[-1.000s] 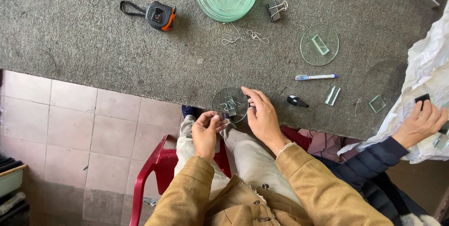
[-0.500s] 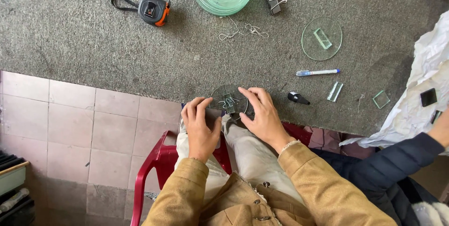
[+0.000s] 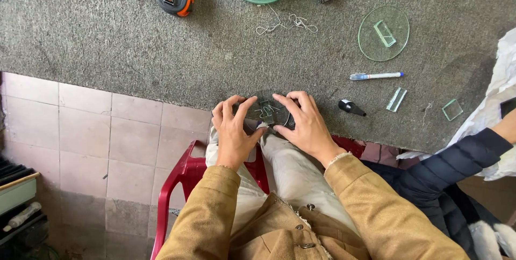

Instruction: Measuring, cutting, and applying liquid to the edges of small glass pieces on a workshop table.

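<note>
both hands (image 3: 269,125) grip a clear glass disc (image 3: 267,110) bearing pale markings.

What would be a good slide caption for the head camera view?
Both hands, left hand and right hand, hold a round glass disc at the edge of a grey table.
</note>
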